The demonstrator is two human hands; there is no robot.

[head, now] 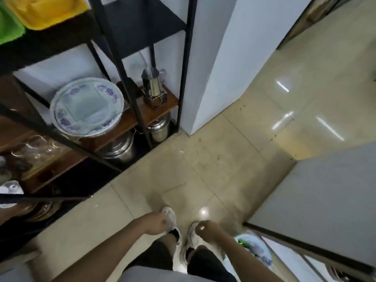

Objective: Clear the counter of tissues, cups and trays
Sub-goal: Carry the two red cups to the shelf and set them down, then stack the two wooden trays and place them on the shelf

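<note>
I look straight down at a tiled floor. My left hand (155, 223) and my right hand (207, 230) hang low in front of me above my white shoes, both with fingers curled and nothing visible in them. A yellow tray (46, 11) and a green tray (9, 25) lie on the top shelf of a black metal rack (130, 92) at the upper left, far from both hands. A white and green bowl or bin (254, 251) shows under my right forearm at the lower right, partly hidden.
The rack's wooden shelf holds a round white plate with blue pattern (87, 106) and a steel holder (152, 86); steel pots (120, 149) stand below, glassware (36, 151) to the left. A white cabinet (223, 58) rises beside it. A grey counter surface (325, 190) is at right.
</note>
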